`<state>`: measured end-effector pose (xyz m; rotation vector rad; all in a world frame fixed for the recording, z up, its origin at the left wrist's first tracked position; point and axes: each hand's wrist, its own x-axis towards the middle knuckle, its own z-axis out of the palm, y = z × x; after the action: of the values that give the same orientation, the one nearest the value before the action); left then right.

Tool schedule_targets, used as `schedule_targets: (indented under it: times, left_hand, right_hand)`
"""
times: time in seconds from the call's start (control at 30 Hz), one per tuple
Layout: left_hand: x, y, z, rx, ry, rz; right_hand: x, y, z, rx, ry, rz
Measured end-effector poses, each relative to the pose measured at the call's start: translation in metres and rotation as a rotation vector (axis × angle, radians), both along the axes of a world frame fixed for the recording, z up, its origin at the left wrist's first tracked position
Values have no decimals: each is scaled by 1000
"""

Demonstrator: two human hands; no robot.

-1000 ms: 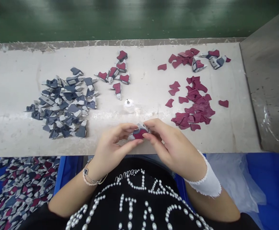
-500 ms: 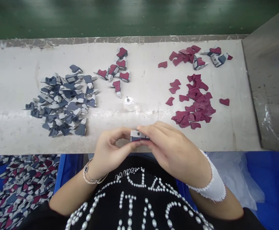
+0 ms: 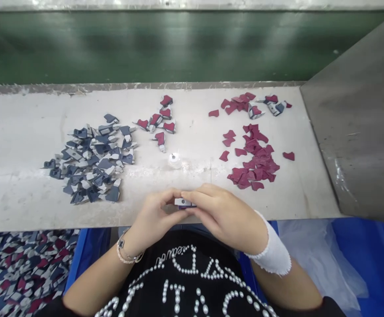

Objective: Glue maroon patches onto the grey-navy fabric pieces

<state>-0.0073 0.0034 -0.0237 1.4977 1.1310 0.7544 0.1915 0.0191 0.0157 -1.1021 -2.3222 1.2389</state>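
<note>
Fabric piece is pinched between the closed fingers of the left hand and right hand. They hover over the table near its lower edge.

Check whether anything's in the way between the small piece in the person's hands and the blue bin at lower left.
Yes: the left hand pinching the small piece and its wrist lie on the line to the blue bin. Past the wrist, no loose parts sit on that stretch of the bench.
</note>
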Motion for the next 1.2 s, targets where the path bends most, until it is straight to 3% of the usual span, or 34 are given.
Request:
schedule_targets:
  times: [0.17, 0.3, 0.53, 0.63, 0.7, 0.77, 0.83, 0.9, 0.97, 1.07, 1.2]
  left_hand:
    - [2, 2, 4, 10, -5, 14]
    - [6, 4, 7, -145, -49, 17]
    - [17, -1, -3, -240, -116, 63]
    - [10, 5, -2, -336, -140, -63]
    - [-7, 15, 2, -349, -46, -168]
    - [-31, 27, 6, -195, 213, -101]
    - [-56, 40, 6, 82, 525, 87]
    - [-75, 53, 4, 295, 801, 215]
    - [-83, 62, -1, 416, 1003, 229]
    - [-85, 71, -8, 494, 1114, 167]
    - [-88, 74, -11, 503, 1084, 137]
  right_hand:
    - [-4, -2, 2, 18, -29, -23]
    - [-6, -1, 4, 38, -21, -38]
    - [-5, 0, 0, -32, -29, -114]
    - [11, -1, 0, -97, 35, -143]
    - [27, 4, -1, -158, 68, -227]
    - [40, 16, -6, -178, 44, -415]
    - [45, 34, -13, -190, 29, -555]
    - [40, 54, -22, -208, 69, -580]
    - [28, 69, -30, -217, 111, -559]
    - [5, 76, -40, -212, 129, -545]
    - [-28, 69, -48, -208, 198, -429]
